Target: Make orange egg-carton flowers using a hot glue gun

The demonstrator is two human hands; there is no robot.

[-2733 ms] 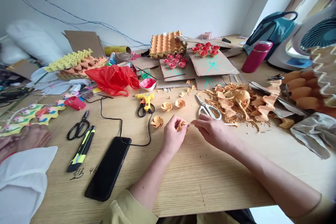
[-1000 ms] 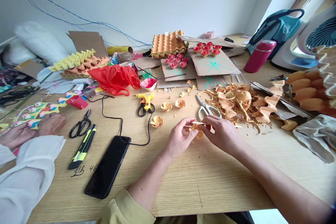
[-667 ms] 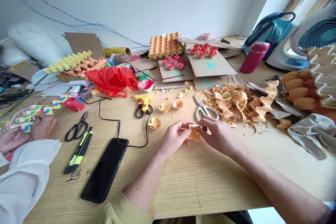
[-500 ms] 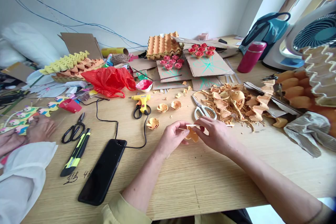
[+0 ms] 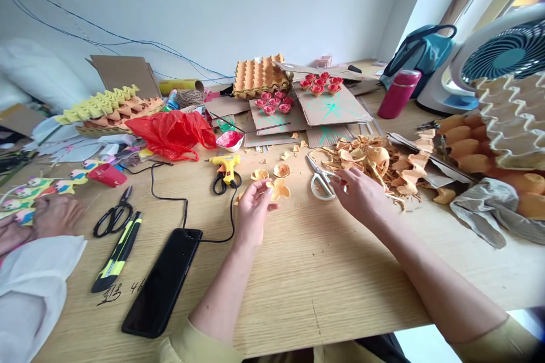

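My left hand [image 5: 254, 207] pinches an orange petal-shaped flower cup [image 5: 281, 189], cut from egg-tray pulp, above the table. My right hand [image 5: 360, 195] is at the white-handled scissors [image 5: 322, 186], its fingers curled over one handle ring; the fingertips are partly hidden. The scissors lie flat, blades pointing away. Two similar cups, one [image 5: 260, 174] and another [image 5: 281, 171], sit just beyond my left hand, and a third is mostly hidden behind it. To the left rests a yellow glue gun [image 5: 225, 165] with a black cable.
Pulp scraps [image 5: 368, 159] heap up right of the scissors. Red painted flowers [image 5: 275, 103] stand on cardboard. At left lie a phone [image 5: 162, 283], a utility knife [image 5: 117, 252] and black scissors [image 5: 114, 216]. Another person's hand [image 5: 57, 215] is at far left.
My hands have parted: the left carried the flower cup leftward, while the right moved to the scissors' handle. The thin white stick held across both hands no longer shows. The view shifted slightly.
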